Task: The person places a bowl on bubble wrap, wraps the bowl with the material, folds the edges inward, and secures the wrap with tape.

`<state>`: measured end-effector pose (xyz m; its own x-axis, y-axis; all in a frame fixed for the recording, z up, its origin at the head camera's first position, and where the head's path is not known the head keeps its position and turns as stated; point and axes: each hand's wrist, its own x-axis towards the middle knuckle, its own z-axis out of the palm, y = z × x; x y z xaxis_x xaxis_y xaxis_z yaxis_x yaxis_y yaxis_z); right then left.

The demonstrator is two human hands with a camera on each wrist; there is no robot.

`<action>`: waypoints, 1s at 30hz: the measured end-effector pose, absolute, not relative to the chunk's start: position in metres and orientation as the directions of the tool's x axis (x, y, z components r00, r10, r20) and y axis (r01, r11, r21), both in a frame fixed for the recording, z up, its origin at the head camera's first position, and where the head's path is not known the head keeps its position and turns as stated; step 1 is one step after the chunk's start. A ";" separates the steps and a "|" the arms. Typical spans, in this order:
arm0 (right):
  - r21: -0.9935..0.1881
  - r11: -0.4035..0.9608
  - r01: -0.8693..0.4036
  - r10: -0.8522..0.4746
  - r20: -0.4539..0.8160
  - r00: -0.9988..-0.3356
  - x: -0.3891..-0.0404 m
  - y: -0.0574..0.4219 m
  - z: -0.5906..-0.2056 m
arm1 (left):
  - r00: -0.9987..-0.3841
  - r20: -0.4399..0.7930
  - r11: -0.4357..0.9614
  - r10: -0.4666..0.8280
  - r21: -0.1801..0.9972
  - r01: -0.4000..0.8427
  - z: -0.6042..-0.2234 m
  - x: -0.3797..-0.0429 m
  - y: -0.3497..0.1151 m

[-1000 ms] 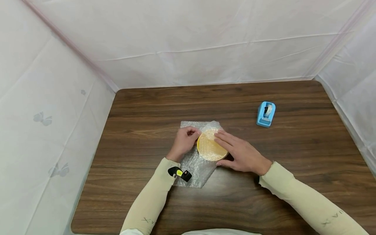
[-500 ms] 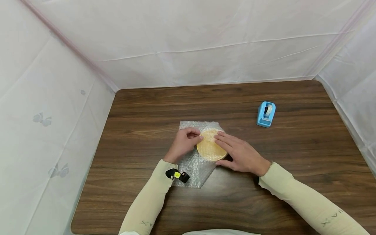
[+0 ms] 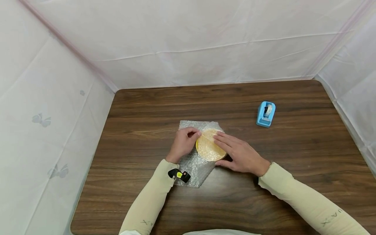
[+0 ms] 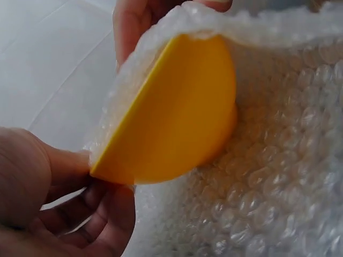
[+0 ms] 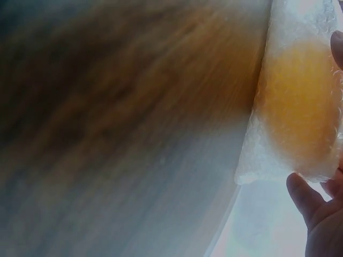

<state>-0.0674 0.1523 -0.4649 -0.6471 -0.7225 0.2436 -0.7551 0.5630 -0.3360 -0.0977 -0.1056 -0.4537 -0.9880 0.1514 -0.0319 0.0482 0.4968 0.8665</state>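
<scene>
Left: the bare left hand (image 3: pixel 183 142), fingers clamped in a pinch on the left rim of a round, smooth yellow bowl (image 4: pixel 182 112), the edge of a clear bubble wrap sheet (image 3: pixel 194 173) apparently caught in the same pinch. Half a second ago the thumb was laid farther in over the bowl; it has since been drawn back toward the far-left rim, where slightly more bare yellow is exposed. Covering on this side judged incomplete, the edge being adjusted rather than finished.

Middle: bowl set near the centre of the dark wood-grain table (image 3: pixel 132 156), its top covered by the sheet, more sheet spread beneath and to the left.

Right: the bare right hand (image 3: pixel 243 155), hardly shifted. Fingers laid nearly straight on the covered top, thumb held apart at the near side; the bowl is probably being steadied.

Farther right and far, well apart: a light-blue plastic tape dispenser (image 3: pixel 266 114), untouched.
</scene>
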 end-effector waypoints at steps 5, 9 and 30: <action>-0.338 0.550 -0.763 -0.727 0.256 -0.637 -0.067 0.152 -0.465 | -0.987 0.017 0.431 0.159 0.898 0.085 -0.460 -0.101 -0.107; -0.333 0.546 -0.769 -0.730 0.260 -0.632 -0.067 0.153 -0.465 | -0.965 0.103 0.415 0.242 0.888 0.199 -0.460 -0.104 -0.111; -0.347 0.540 -0.767 -0.730 0.261 -0.631 -0.067 0.153 -0.467 | -0.905 0.115 0.357 0.410 0.893 0.276 -0.470 -0.120 -0.130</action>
<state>-0.0674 0.1528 -0.4669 -0.6314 -0.7302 0.2611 -0.7673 0.5396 -0.3467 -0.1199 -0.1302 -0.4701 -0.9045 0.4105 0.1154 0.2757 0.3566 0.8927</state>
